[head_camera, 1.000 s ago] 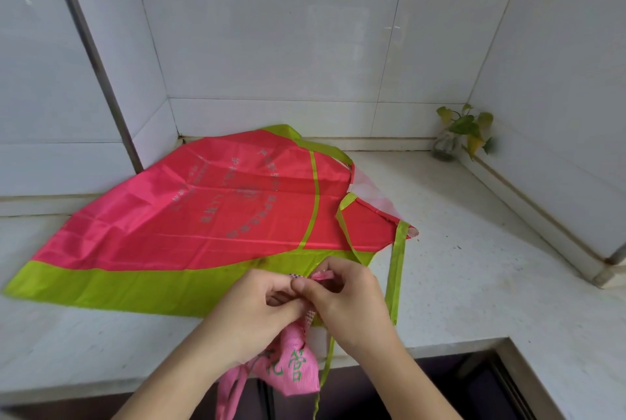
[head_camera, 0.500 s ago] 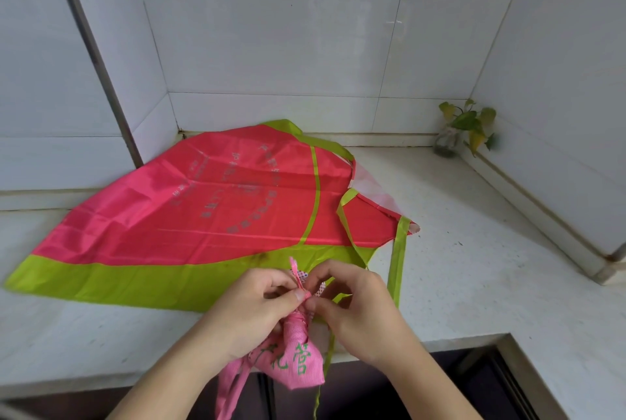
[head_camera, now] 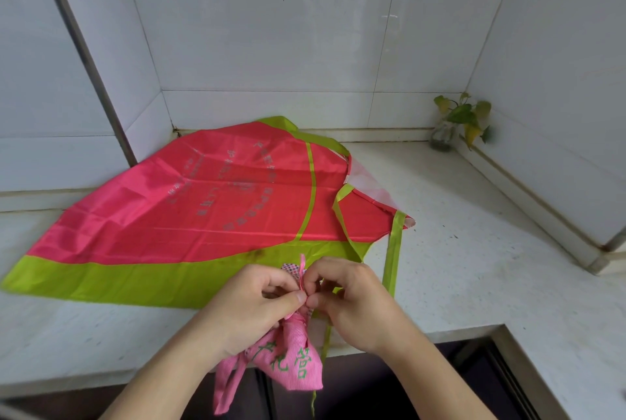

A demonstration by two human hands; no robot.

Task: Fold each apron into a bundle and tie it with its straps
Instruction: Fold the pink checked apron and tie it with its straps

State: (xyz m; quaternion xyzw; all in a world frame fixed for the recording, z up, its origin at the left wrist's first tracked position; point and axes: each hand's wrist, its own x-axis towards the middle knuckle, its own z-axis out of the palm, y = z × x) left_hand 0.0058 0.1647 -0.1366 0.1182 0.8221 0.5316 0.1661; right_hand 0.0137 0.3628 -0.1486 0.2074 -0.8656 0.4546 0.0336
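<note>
In the head view, the left hand (head_camera: 257,311) and right hand (head_camera: 352,304) meet at the front edge of the counter (head_camera: 474,284), each with thumb and fingers pinched on the thin pink strap (head_camera: 301,275) at the top of the pink bundle (head_camera: 288,355). The bundle hangs from that pinch, just past the counter edge, its green lettering facing up and a loose pink strap end trailing below at its left. Compared with a second ago, the strap end now stands up between the two thumbs instead of lying flat under the fingers, and the bundle has come up and more into sight; half a second ago the strap was already upright, so the change since then is small, mainly the fingers closing tighter on it. I judge from this that the knot on the pink apron is being drawn tight and this bundle is nearly done, though the knot itself is hidden by the fingertips. Behind the hands the red apron (head_camera: 216,203) with its green border lies spread flat on the counter, unfolded, its green strap (head_camera: 393,250) running off the edge just beside the right hand; it looks unchanged across the frames and is still to be folded. A small plant (head_camera: 457,121) stands in the far corner.
</note>
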